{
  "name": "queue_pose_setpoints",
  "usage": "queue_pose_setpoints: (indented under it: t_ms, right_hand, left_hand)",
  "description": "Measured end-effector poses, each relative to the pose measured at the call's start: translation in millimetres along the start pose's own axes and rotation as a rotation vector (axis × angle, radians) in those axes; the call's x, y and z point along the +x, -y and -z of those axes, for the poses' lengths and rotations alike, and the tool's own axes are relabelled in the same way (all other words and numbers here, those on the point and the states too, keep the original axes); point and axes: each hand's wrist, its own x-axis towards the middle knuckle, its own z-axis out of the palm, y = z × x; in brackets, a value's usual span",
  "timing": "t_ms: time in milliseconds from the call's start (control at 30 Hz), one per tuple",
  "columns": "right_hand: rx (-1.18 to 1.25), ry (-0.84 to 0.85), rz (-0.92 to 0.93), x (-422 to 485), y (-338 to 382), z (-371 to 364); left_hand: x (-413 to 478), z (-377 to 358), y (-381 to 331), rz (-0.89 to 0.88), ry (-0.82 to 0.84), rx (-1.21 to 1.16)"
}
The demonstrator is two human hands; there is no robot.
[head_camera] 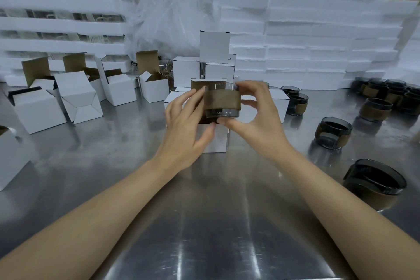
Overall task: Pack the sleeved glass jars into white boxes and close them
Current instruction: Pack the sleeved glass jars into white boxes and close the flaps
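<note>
Holding a smoky glass jar with a brown sleeve (221,102) above an open white cardboard box (214,137) on the steel bench (204,223), the right hand (254,118) pinched it, grip closed; the left hand (186,129) touched the box with straight fingers; more sleeved jars (375,109) stood at right.

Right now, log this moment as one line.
right hand grips sleeved jar | left hand steadies open white box | jar above box, not inserted

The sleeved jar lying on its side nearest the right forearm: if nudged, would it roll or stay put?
That jar would probably roll: it looks round and rests on its curved wall on the smooth, shiny metal table. Its brown sleeve may add some friction and slow it. Being glass, it is likely fragile if it reaches an edge.
</note>
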Motion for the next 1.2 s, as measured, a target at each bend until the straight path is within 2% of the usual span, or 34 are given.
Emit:
queue_pose_setpoints:
  t_ms: [167, 433, 567, 733, 1033, 1200]
  right_hand:
    - [-0.032, 0.047, -0.105, -2.6, -8.2, 0.3]
    - [-0.024, 0.045, -0.102, -3.0, -11.3, -0.6]
    - [-0.097, 0.002, -0.092, -2.2, -13.9, -1.9]
    - [-0.116, 0.056, -0.152, -3.0, -16.7, -6.8]
    - [-0.062, 0.257, -0.196, -11.9, -16.2, -13.9]
    - [-0.046, 0.222, -0.193, -12.3, -15.6, -13.9]
  left_hand:
    - [1.6, 0.3, -1.9, -0.011, -0.028, 0.043]
    - [1.3, -0.9, -2.8, 0.016, -0.102, -0.032]
    - [1.4, 0.9, -3.8, 0.033, -0.107, -0.087]
    - [1.1, 1.8, -9.3, -0.050, -0.098, -0.088]
    - [0.1, 3.2, -17.6, -0.081, -0.141, -0.369]
    - [0.7, 2.2, -14.7, -0.061, -0.135, -0.400]
